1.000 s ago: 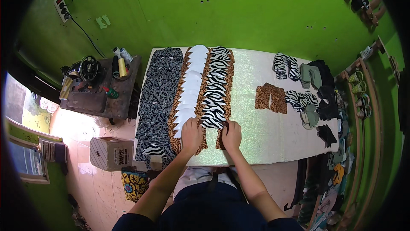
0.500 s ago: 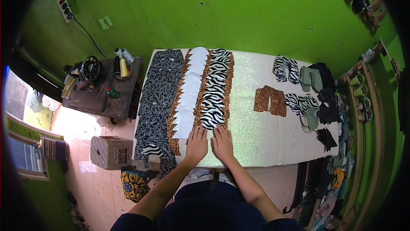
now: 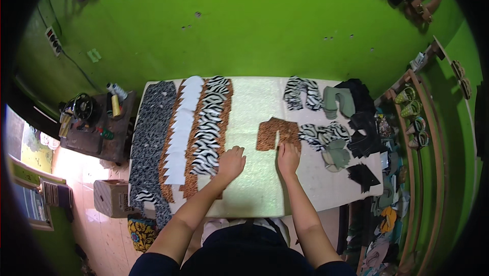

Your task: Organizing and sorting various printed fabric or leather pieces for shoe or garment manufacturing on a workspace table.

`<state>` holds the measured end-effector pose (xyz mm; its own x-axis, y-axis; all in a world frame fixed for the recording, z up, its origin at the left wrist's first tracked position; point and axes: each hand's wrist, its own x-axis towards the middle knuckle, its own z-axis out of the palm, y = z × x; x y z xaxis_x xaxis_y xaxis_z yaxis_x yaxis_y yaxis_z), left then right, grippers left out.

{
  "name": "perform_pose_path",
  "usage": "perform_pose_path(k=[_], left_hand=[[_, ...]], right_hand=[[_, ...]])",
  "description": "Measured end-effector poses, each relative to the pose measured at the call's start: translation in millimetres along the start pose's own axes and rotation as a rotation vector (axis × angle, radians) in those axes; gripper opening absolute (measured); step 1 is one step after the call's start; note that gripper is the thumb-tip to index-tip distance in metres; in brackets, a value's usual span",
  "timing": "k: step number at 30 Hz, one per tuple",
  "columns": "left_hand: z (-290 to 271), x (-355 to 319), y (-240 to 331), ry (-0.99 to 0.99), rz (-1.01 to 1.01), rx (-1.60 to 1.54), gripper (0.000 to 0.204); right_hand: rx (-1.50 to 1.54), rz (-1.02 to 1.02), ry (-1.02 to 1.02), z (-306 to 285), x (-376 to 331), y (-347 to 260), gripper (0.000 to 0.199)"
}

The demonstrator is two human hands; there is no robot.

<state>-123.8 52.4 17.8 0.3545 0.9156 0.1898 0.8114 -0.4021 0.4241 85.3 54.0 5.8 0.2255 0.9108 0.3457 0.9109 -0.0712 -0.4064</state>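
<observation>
1. Since the earlier frame, both hands have left the near end of the zebra-print row (image 3: 206,146): the right hand (image 3: 289,160) is now at the leopard-print piece (image 3: 267,137), and the left hand (image 3: 233,164) is just right of that row.
2. Left hand: fingers loosely extended, nothing seen in them; whether it touches the table (image 3: 249,192) cannot be told.
3. Right hand: fingertips meet the leopard-print piece's near edge, on its right leg; whether they pinch it cannot be told.
4. That U-shaped piece lies ahead of the right hand and a little to its left, its longer axis running left to right, its slot facing the person. From the left hand it lies ahead and rightward, apart. The right hand is clearly nearer.
5. Beyond the right hand, rightward, are zebra-print pieces (image 3: 326,134), a sage-green piece (image 3: 336,157) and black pieces (image 3: 362,132).
6. Farther ahead of both hands stands the green wall (image 3: 254,31).
</observation>
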Motion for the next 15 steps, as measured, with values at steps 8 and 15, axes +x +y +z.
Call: perform_pose_path(k=[8,15], left_hand=[[45,116,52,-0.129,0.021,0.042,0.030],[82,144,55,-0.126,0.003,0.159,0.033]], right_hand=[[-0.099,-0.214,-0.086,5,87,61,0.029],[-0.057,-0.115,-0.452,21,111,83,0.042]])
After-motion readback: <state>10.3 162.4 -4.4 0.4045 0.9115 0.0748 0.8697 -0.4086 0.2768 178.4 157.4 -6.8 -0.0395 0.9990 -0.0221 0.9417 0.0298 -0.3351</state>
